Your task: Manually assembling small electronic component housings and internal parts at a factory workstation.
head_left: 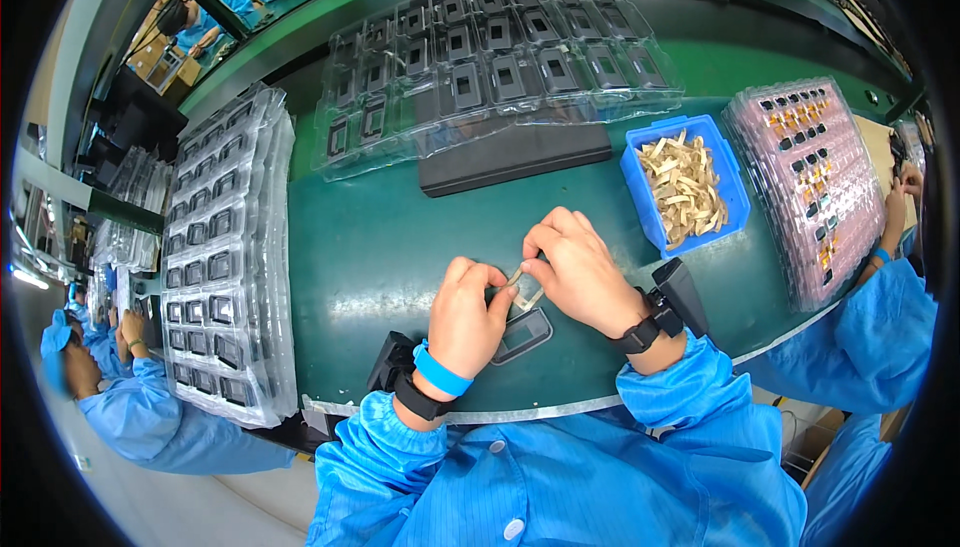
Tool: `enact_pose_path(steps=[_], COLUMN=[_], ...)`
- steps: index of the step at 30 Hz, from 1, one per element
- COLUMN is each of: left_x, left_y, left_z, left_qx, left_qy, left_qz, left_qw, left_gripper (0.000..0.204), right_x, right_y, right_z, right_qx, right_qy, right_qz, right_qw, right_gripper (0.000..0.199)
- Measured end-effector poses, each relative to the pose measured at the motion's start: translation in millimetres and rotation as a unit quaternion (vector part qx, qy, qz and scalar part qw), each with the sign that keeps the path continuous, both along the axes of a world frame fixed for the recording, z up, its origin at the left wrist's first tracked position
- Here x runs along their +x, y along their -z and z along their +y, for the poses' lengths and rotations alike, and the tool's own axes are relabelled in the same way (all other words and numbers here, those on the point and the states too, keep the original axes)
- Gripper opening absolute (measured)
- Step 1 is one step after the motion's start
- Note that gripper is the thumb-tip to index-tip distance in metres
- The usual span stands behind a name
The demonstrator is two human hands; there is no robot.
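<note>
A small pale strip (524,287) is held between the two hands, just above the green table (380,247). The right hand (578,272) pinches its upper end with thumb and forefinger closed narrow on it. The left hand (465,315) closes its fingertips on the lower end, so the strip lies between both hands and touches both. How much of the strip is hidden under the fingers, I cannot tell.

Just below the strip, a small dark frame (522,335) lies flat on the table, beside the left hand and under the right wrist.

Taking this frame as the landmark: behind it and to the right stands a blue bin (640,182) filled with many pale strips of the same kind. Further right of the bin lies a pink tray (760,137) with small parts in rows. Straight behind the frame, well apart, clear trays (500,57) with dark frames rest partly on a black slab (520,152). Far left of the frame is a stack of clear trays (225,247), also holding dark frames.

Other people in blue coats sit to the left and to the right.
</note>
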State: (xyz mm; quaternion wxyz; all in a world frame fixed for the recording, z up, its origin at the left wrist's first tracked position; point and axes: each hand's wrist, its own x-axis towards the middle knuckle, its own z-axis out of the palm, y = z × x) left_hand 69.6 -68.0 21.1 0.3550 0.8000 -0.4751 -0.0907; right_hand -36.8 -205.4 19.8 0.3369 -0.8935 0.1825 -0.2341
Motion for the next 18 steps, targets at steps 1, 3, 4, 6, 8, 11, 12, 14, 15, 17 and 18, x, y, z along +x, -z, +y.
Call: enact_pose_path(steps=[1, 3, 4, 6, 8, 11, 12, 14, 15, 17, 18], left_x=[0.4, 1.5, 2.1, 4.0, 4.9, 6.6, 6.9, 8.1, 8.6, 6.4, 5.7], left_y=[-1.0, -4.9, -7.6, -14.0, -22.6, -24.7, -24.8, -24.6, -24.6, -33.9, -37.1], left_z=[0.8, 1.9, 3.4, 6.7, 7.6, 10.8, 11.6, 13.7, 14.5, 16.8, 17.7], left_qx=[0.002, 0.003, 0.005, 0.012, 0.021, 0.018, 0.007, 0.004, 0.002, 0.034, 0.065], left_qy=[0.0, -0.006, -0.007, 0.031, 0.04, 0.058, 0.065, 0.068, 0.072, 0.076, 0.08], left_qz=[0.0, 0.03, 0.032, 0.061, 0.06, 0.061, 0.064, 0.079, 0.093, 0.152, 0.21], left_qw=[1.0, 1.0, 0.999, 0.998, 0.997, 0.996, 0.996, 0.995, 0.993, 0.985, 0.972], left_gripper=[0.012, 0.008, 0.008, 0.008, 0.009, 0.011, 0.012, 0.012, 0.012, 0.012, 0.012], right_x=[0.1, 0.8, 0.4, -0.9, -0.7, 0.1, 0.2, 1.5, 1.7, 1.5, 1.4], right_y=[-1.5, -5.6, -8.1, -12.8, -14.0, -13.3, -14.8, -16.5, -17.2, -17.5, -17.4], right_z=[0.1, -1.5, -2.2, -3.3, -3.5, -4.3, -5.5, -6.8, -7.5, -7.6, -7.7], right_qx=[0.002, 0.034, 0.036, 0.014, 0.025, 0.049, 0.09, 0.131, 0.155, 0.18, 0.161], right_qy=[0.0, -0.036, -0.037, -0.067, -0.076, -0.092, -0.102, -0.113, -0.119, -0.126, -0.135], right_qz=[0.0, 0.004, 0.006, -0.033, -0.028, -0.048, -0.055, -0.063, -0.063, -0.063, -0.063], right_qw=[1.0, 0.999, 0.999, 0.997, 0.996, 0.993, 0.989, 0.983, 0.979, 0.973, 0.976], right_gripper=[0.013, 0.011, 0.011, 0.01, 0.009, 0.009, 0.01, 0.01, 0.01, 0.012, 0.012])
